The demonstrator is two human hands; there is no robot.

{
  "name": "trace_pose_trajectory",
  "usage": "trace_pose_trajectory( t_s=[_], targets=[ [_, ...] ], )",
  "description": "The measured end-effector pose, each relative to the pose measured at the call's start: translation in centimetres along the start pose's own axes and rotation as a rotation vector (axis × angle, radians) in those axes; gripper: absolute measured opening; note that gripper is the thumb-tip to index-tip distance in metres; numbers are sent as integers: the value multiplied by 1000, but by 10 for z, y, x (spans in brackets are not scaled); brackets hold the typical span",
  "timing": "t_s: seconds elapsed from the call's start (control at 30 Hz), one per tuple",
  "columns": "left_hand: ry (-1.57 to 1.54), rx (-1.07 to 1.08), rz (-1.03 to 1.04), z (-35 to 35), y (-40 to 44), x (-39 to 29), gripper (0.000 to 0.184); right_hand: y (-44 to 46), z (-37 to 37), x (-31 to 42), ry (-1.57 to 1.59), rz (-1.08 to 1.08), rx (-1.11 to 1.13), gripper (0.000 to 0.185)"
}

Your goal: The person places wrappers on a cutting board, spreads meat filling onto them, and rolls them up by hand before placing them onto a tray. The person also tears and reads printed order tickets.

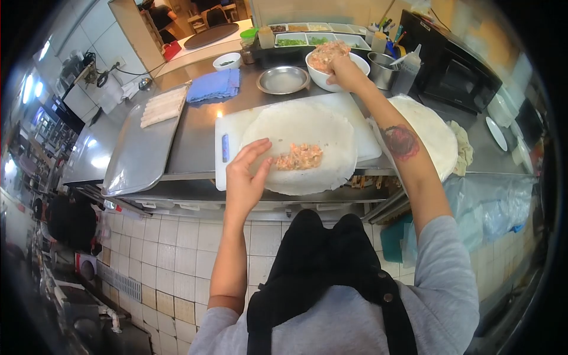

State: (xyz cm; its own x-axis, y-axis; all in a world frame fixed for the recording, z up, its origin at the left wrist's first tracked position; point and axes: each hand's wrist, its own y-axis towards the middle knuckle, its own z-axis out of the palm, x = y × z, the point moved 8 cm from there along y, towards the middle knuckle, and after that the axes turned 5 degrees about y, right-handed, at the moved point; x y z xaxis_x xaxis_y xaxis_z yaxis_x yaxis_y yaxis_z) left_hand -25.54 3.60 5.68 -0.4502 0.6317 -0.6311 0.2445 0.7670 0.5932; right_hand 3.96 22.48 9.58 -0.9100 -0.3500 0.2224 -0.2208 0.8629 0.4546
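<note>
A round, pale dough sheet (331,127) lies on the white cutting board (367,142), its near edge hanging over the board. A strip of orange-pink minced filling (300,157) sits across the sheet's near middle. My left hand (248,168) rests at the left end of that strip, fingers apart, holding nothing. My right hand (345,72) reaches into the white bowl (319,77) at the back, its curled fingers against the heap of minced filling (327,54). The filling partly hides those fingertips.
Rolled pieces line a metal tray (133,154) at left, near blue cloths (214,84). A metal dish (283,79) stands behind the board. More dough sheets (427,130) lie right, beneath my forearm. A squeeze bottle (407,71) and black microwave (449,65) stand back right.
</note>
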Motion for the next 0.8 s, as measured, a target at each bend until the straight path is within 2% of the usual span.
trace_pose_trajectory(
  t_s=[0.17, 0.23, 0.3, 0.37, 0.4, 0.47, 0.5, 0.53, 0.7, 0.77, 0.8],
  targets=[
    [27, 4, -24, -9, -1, 1, 28, -5, -14, 4, -24, -1, 25, 31],
    [31, 25, -32, -11, -1, 4, 32, -33, -55, 47, 59, -25, -196, 27],
    [30, 49, -45, -11, -1, 5, 37, -70, -58, 96, 349, -84, -145, 24],
    [53, 161, -3, -3, 0, -1, 52, -119, -42, 146, 474, -187, -85, 31],
    [51, 162, -7, -1, 0, 0, 52, -144, -26, 162, 456, -198, -55, 35],
    [19, 233, 22, 10, -2, -5, 66, -178, -1, 181, 440, -210, -22, 39],
    [19, 233, 17, 13, -2, -5, 66, -190, 1, 191, 232, -264, -90, 38],
    [41, 251, 23, 18, -2, -6, 69, -198, 4, 198, 23, -315, -158, 36],
    [109, 290, 59, 35, 10, -11, 72, -196, 7, 185, -33, -366, -165, 33],
    [99, 331, 60, 44, 17, -9, 68, -178, 5, 168, 371, -281, -17, 36],
    [101, 332, 59, 45, 21, -9, 68, -172, -5, 170, 374, -281, -17, 36]
  ],
)
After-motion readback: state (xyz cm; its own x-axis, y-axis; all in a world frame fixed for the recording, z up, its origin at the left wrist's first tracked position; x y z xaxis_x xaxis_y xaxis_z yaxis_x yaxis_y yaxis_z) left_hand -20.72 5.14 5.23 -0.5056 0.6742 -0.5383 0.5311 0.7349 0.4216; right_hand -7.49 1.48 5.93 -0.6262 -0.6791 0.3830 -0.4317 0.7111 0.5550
